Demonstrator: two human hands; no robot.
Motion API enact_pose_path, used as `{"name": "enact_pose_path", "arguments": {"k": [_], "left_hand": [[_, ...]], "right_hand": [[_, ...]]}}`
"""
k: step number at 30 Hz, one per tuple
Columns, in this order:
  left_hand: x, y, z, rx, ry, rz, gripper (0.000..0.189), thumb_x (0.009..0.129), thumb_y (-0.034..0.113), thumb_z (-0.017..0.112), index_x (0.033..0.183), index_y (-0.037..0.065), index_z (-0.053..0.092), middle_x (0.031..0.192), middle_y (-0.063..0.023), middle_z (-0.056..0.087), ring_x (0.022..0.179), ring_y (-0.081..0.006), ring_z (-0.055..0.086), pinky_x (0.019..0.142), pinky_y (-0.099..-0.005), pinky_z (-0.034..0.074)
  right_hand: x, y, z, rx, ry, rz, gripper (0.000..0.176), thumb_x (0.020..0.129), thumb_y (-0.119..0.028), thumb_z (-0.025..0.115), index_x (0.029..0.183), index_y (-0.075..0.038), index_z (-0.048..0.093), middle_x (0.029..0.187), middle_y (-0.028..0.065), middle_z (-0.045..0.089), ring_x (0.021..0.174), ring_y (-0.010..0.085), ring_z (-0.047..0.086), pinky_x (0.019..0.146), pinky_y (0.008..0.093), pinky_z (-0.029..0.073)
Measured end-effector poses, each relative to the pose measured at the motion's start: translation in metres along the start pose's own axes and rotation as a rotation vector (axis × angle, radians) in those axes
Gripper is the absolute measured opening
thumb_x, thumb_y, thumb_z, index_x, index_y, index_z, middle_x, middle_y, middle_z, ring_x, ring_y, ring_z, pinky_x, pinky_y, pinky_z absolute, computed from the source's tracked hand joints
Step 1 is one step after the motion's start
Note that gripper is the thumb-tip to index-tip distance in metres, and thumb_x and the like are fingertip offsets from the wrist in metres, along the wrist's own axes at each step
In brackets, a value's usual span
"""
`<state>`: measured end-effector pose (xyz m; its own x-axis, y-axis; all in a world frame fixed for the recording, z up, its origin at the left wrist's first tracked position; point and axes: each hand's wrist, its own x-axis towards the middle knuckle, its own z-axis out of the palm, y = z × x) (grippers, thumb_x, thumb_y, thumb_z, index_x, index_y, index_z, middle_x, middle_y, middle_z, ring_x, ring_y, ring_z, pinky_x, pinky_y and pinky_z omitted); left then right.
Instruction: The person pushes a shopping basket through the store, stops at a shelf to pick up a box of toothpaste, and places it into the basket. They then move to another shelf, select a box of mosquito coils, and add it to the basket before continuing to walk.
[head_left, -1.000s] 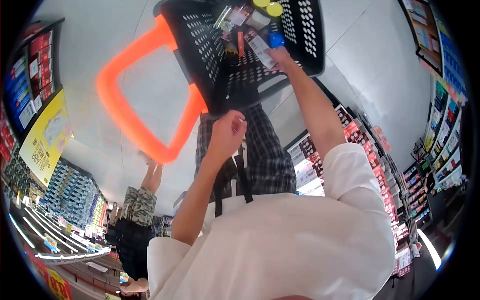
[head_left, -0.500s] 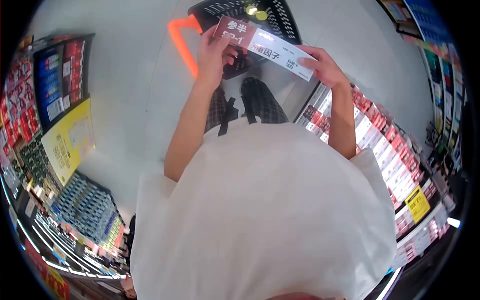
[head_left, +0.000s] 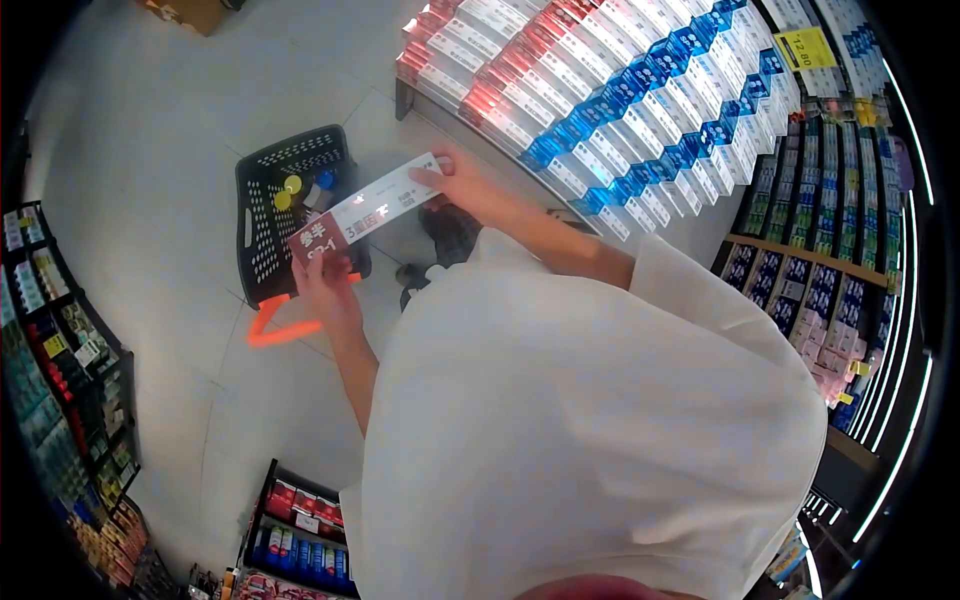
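Between my two hands is a long toothpaste box [head_left: 375,208], maroon at one end and white along the rest, with Chinese lettering. My left hand [head_left: 327,290] grips the maroon end, fingers curled around its lower edge. At the white end, my right hand [head_left: 462,185] pinches the corner with the thumb on top. Beneath and beyond the box, a black shopping basket [head_left: 262,178] with an orange handle [head_left: 285,330] rests on the floor. Inside it are things with yellow caps [head_left: 288,192] and a blue cap [head_left: 325,180]; the box partly hides the basket's contents.
A sloping display of red, white and blue boxes [head_left: 610,95] stands close by at the upper right. Stocked shelves [head_left: 800,260] line the far right, more shelves [head_left: 75,340] the left. A low rack [head_left: 300,530] is at the bottom. A cardboard box [head_left: 190,12] lies farther off.
My body and view have turned, bringing the red, white and blue display into sight. The basket now appears farther left. Both hands still hold the toothpaste box, now tilted the other way in view.
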<state>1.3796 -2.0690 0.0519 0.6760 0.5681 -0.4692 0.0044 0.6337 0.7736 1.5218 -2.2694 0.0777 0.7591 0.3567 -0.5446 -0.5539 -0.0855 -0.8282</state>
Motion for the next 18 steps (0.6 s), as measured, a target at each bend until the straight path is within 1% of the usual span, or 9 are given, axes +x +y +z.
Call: {"name": "enact_pose_path", "arguments": {"k": [1, 4, 7, 10, 12, 14, 15, 17, 18], "left_hand": [[0.001, -0.005, 0.009, 0.02, -0.072, -0.026, 0.037, 0.088, 0.011, 0.058, 0.123, 0.007, 0.047, 0.098, -0.005, 0.061, 0.077, -0.0136, 0.057, 0.064, -0.0265, 0.045], [0.008, -0.025, 0.035, 0.113, -0.194, -0.097, 0.038, 0.088, 0.012, 0.061, 0.123, 0.008, 0.048, 0.103, -0.0035, 0.059, 0.081, -0.0124, 0.059, 0.064, -0.025, 0.046], [0.009, -0.041, 0.073, 0.199, -0.212, -0.176, 0.041, 0.088, 0.013, 0.064, 0.125, 0.008, 0.048, 0.106, -0.0032, 0.058, 0.084, -0.0123, 0.059, 0.066, -0.0249, 0.047], [0.018, -0.062, 0.106, 0.196, -0.348, -0.138, 0.041, 0.09, 0.012, 0.064, 0.126, 0.004, 0.047, 0.11, -0.0043, 0.058, 0.09, -0.0135, 0.059, 0.074, -0.0274, 0.051], [0.025, -0.067, 0.138, 0.232, -0.368, -0.144, 0.038, 0.093, 0.012, 0.059, 0.127, 0.003, 0.046, 0.111, -0.0048, 0.058, 0.097, -0.0141, 0.059, 0.081, -0.0279, 0.051], [0.036, -0.071, 0.171, 0.274, -0.436, -0.138, 0.036, 0.094, 0.014, 0.059, 0.126, 0.003, 0.047, 0.109, -0.0048, 0.058, 0.096, -0.0143, 0.059, 0.081, -0.0278, 0.051], [0.031, -0.066, 0.199, 0.34, -0.393, -0.116, 0.02, 0.096, 0.015, 0.055, 0.114, 0.007, 0.052, 0.103, -0.0031, 0.059, 0.09, -0.012, 0.06, 0.076, -0.0275, 0.05], [0.052, -0.072, 0.229, 0.374, -0.468, -0.082, 0.016, 0.097, 0.015, 0.054, 0.109, 0.005, 0.052, 0.104, -0.0045, 0.058, 0.091, -0.0139, 0.06, 0.077, -0.0286, 0.051], [0.06, -0.077, 0.245, 0.386, -0.456, -0.04, 0.015, 0.097, 0.016, 0.054, 0.107, 0.005, 0.052, 0.104, -0.0053, 0.058, 0.09, -0.0143, 0.059, 0.076, -0.0291, 0.051]], "right_hand": [[-0.009, 0.009, -0.017, 0.046, 0.046, -0.003, 0.053, 0.085, -0.023, 0.071, 0.123, 0.003, 0.045, 0.105, 0.0132, 0.064, 0.09, 0.02, 0.065, 0.067, 0.0306, 0.057], [-0.031, 0.031, -0.062, 0.297, 0.044, -0.121, 0.051, 0.089, -0.017, 0.066, 0.13, 0.001, 0.042, 0.11, 0.0136, 0.063, 0.094, 0.0198, 0.065, 0.071, 0.0298, 0.057], [-0.046, 0.035, -0.097, 0.417, 0.104, -0.149, 0.052, 0.09, -0.012, 0.064, 0.135, -0.001, 0.04, 0.115, 0.0135, 0.061, 0.1, 0.0192, 0.063, 0.077, 0.0294, 0.056], [-0.047, 0.031, -0.125, 0.398, 0.233, -0.219, 0.05, 0.09, -0.011, 0.064, 0.133, -0.001, 0.041, 0.117, 0.0128, 0.06, 0.103, 0.0193, 0.061, 0.081, 0.0302, 0.055], [-0.043, 0.021, -0.144, 0.386, 0.297, -0.252, 0.049, 0.089, -0.01, 0.065, 0.132, -0.001, 0.042, 0.118, 0.0119, 0.059, 0.104, 0.0197, 0.061, 0.083, 0.0308, 0.054], [-0.032, 0.012, -0.165, 0.363, 0.325, -0.345, 0.047, 0.089, -0.01, 0.065, 0.13, -0.001, 0.044, 0.118, 0.0115, 0.058, 0.104, 0.0202, 0.06, 0.082, 0.0308, 0.054], [-0.032, -0.005, -0.172, 0.266, 0.378, -0.353, 0.05, 0.088, -0.011, 0.066, 0.132, -0.002, 0.044, 0.117, 0.0106, 0.058, 0.103, 0.0208, 0.061, 0.082, 0.0309, 0.054], [-0.014, -0.017, -0.191, 0.265, 0.449, -0.388, 0.053, 0.087, -0.012, 0.068, 0.134, -0.002, 0.046, 0.119, 0.0105, 0.057, 0.103, 0.0217, 0.061, 0.081, 0.0313, 0.055], [-0.005, -0.02, -0.202, 0.26, 0.471, -0.426, 0.049, 0.088, -0.011, 0.066, 0.132, -0.001, 0.048, 0.121, 0.011, 0.056, 0.104, 0.0216, 0.061, 0.082, 0.0315, 0.055]]}}
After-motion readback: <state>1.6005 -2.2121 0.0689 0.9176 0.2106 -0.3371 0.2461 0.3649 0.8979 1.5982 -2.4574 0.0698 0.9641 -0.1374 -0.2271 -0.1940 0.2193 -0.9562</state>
